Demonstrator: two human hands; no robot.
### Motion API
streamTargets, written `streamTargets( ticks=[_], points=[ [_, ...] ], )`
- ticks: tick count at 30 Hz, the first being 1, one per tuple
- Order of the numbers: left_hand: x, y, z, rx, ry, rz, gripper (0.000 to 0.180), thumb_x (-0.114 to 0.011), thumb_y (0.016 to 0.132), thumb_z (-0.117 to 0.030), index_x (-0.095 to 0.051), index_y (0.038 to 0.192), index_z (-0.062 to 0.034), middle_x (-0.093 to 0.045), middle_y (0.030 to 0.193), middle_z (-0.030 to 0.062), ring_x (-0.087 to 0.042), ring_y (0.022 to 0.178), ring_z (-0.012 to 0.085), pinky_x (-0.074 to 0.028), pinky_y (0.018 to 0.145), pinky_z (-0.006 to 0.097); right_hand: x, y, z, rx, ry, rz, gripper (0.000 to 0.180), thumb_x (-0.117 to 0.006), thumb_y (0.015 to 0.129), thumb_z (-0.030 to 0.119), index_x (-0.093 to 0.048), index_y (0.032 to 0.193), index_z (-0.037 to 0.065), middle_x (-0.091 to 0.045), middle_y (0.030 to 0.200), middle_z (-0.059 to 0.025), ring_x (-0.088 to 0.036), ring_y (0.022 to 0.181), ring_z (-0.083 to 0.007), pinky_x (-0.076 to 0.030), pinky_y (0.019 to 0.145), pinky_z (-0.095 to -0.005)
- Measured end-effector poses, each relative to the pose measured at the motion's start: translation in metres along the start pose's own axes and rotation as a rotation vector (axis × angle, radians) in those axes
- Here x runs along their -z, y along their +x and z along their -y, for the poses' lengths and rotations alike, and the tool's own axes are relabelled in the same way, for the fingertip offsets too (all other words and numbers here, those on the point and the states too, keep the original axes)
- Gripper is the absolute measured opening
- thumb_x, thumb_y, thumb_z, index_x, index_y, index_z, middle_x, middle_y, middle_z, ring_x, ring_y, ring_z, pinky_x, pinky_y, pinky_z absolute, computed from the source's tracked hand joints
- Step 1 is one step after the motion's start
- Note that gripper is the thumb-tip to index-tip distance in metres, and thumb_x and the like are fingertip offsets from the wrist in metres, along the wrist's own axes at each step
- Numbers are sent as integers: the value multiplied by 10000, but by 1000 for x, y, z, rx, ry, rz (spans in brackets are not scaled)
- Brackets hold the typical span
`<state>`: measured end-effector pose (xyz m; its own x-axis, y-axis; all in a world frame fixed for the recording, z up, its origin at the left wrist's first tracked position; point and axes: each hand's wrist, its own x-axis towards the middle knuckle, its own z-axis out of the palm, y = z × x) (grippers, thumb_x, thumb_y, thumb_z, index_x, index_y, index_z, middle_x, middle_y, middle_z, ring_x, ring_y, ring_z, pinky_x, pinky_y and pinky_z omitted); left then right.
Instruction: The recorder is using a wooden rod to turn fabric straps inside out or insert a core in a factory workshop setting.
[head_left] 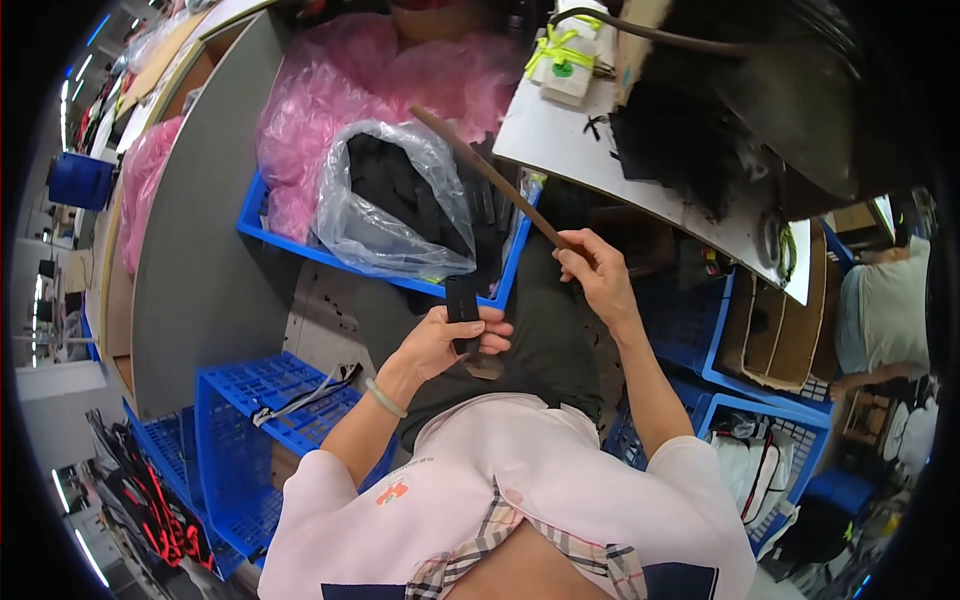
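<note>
My left hand (440, 345) is closed round a flat black strip (462, 303), gripping it between thumb and fingers above my lap. Raised to the right, my right hand (597, 272) pinches the lower end of a long, thin brown stick (490, 174), or a stiff strap; which one I cannot tell. It slants up and left over a blue crate (300, 246). In that crate sits an open clear plastic bag (345, 232) with dark flat pieces (392, 185) inside. Just below my left hand shows a small tan piece (484, 368), partly hidden.
Pink plastic bags (300, 110) bulge behind the clear bag. A white tabletop (560, 150) at the upper right bears a tied bundle (568, 70) and dark material. A grey panel (200, 240) stands left. Blue crates (235, 440) flank me, with a cardboard box (775, 325) at right.
</note>
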<state>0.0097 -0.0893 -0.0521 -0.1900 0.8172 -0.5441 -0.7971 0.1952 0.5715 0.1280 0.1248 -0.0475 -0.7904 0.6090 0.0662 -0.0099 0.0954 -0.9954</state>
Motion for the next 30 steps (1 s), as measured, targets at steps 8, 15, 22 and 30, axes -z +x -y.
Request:
streamTargets(
  ticks=[8, 15, 22, 30],
  points=[
    [54, 29, 2, -104, -207, -150, 283, -518, 888, -105, -562, 1117, 56, -600, 794, 120, -519, 613, 151, -455, 667, 295, -82, 58, -74, -340, 19, 45, 364, -612, 870, 310, -534, 631, 48, -475, 533, 31, -398, 454, -46, -293, 427, -227],
    [109, 44, -15, -229, -469, -193, 408, -483, 953, -266, -484, 1219, 43, -553, 716, 44, -462, 570, 110, -444, 672, 291, -192, 157, -172, -263, -247, 141, 214, -630, 775, 111, -689, 960, 19, -692, 799, -107, -643, 726, -161, -477, 678, -278],
    [173, 50, -21, -329, -565, -427, 327, -553, 919, -215, -549, 1116, 47, -598, 749, 73, -532, 599, 134, -498, 732, 345, -282, 205, -202, -369, -348, 93, 247, -720, 659, 113, -692, 893, 38, -683, 815, -149, -660, 791, -277, -501, 731, -360],
    [214, 73, -49, -521, -561, -633, 255, -565, 897, -136, -564, 1081, 41, -585, 758, 62, -520, 570, 129, -507, 682, 347, -325, 205, -212, -383, -524, 60, 225, -735, 651, 135, -632, 818, 24, -649, 776, -167, -634, 816, -361, -496, 705, -442]
  ],
)
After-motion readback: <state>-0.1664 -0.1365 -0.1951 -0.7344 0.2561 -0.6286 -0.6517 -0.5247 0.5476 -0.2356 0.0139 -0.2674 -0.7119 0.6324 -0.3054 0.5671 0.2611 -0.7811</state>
